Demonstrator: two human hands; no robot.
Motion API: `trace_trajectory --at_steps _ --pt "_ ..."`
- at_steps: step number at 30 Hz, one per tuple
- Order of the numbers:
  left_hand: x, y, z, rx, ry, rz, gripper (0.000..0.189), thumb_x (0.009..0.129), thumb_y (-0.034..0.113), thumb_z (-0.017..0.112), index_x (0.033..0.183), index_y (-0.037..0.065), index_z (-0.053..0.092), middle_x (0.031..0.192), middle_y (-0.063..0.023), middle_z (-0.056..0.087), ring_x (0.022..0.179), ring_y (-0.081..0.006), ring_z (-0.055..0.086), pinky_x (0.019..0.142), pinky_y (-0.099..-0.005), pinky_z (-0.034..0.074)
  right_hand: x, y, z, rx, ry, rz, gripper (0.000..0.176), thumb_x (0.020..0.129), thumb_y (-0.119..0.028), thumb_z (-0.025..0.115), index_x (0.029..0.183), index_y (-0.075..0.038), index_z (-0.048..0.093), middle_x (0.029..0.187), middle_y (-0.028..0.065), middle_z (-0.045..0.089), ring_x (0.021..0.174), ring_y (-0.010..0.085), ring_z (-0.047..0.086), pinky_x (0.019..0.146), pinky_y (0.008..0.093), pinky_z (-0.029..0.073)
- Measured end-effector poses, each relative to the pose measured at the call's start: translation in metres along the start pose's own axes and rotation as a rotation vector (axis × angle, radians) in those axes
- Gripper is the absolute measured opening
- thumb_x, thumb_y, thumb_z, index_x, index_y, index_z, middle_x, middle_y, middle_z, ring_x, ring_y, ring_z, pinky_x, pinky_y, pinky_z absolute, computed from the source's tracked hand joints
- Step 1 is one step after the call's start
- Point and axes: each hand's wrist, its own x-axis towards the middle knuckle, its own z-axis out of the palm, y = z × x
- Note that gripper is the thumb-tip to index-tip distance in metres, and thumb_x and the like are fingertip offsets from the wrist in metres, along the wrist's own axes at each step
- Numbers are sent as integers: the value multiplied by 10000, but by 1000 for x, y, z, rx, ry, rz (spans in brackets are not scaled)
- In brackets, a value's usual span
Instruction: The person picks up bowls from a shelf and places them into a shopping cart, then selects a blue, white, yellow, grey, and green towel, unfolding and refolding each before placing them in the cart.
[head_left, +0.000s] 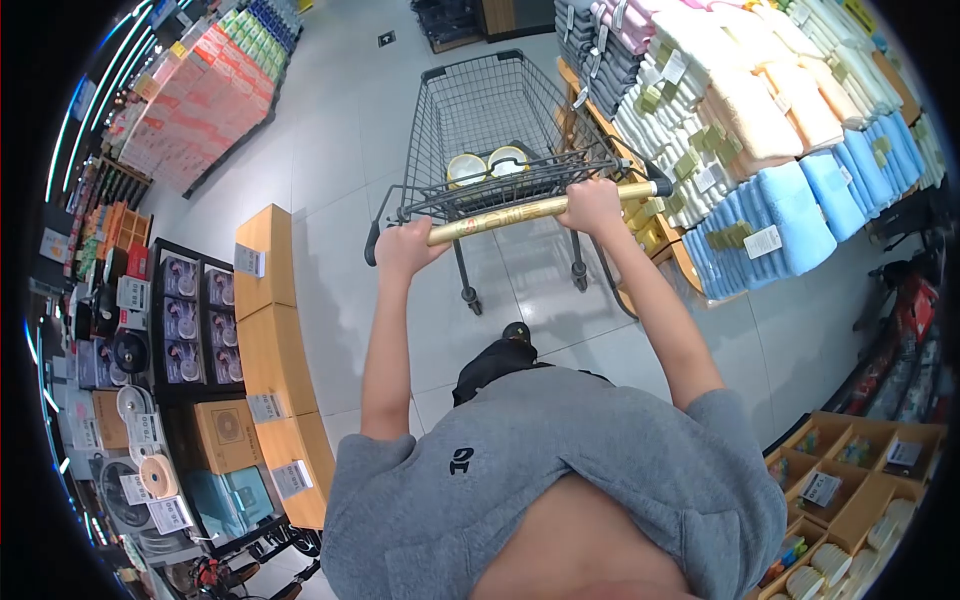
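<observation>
Both of my hands grip the gold handle bar point(500, 216) of a dark wire shopping cart point(480, 100). My left hand point(408, 247) is closed around the bar near its left end. Farther along, toward the right end, my right hand point(592, 207) is wrapped round it too. Two round pale items with yellow rims, a left one point(466, 169) and a right one point(508, 161), show through the mesh at the near end of the cart. What they are I cannot make out.
Stacked folded towels point(790, 220) fill a wooden display close on the cart's right. A wooden shelf unit point(270, 330) with boxed goods stands to the left. Farther back left is a stack of pink packs point(205, 105). Wooden bins point(850, 450) sit at lower right. Grey tiled floor point(340, 190) lies between.
</observation>
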Motion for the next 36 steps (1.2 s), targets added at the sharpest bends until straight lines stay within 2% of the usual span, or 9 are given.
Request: trace_trajectory --at_steps 4,10,14,23,31,36 --pt "33 -30 15 10 34 40 465 618 515 777 643 115 542 543 -43 591 454 -242 586 423 -357 456 40 1 18 -23 39 13 358 643 -442 669 589 -89 684 558 115 626 555 274 650 572 383 504" --pt "66 -66 30 -8 -4 40 396 616 441 776 670 121 550 574 -33 603 478 -226 597 433 -352 457 82 -5 32 -31 15 59 376 657 -460 664 628 -86 693 587 117 639 576 286 656 589 416 508" --pt "79 -85 34 -15 -14 44 395 625 446 769 671 121 551 561 -36 594 467 -228 588 425 -353 449 103 -10 37 -29 -10 56 380 656 -464 673 638 -85 694 591 118 639 589 284 659 596 422 508" --pt "104 -100 44 -10 42 29 402 622 440 769 648 121 527 529 -27 567 451 -221 571 409 -345 433 132 -5 47 44 26 34 357 664 -444 678 630 -89 693 572 104 632 570 287 644 584 410 496" --pt "109 -98 49 32 77 53 436 615 498 768 637 125 543 512 -36 564 435 -232 573 404 -348 446 135 1 48 68 43 15 251 623 -335 679 611 -84 685 572 114 633 555 286 643 561 386 510" --pt "105 -94 48 42 78 35 443 611 495 766 636 121 532 512 -35 566 426 -236 567 401 -351 445 130 0 42 66 46 9 254 607 -337 698 600 -84 681 561 112 629 547 270 643 560 370 509"
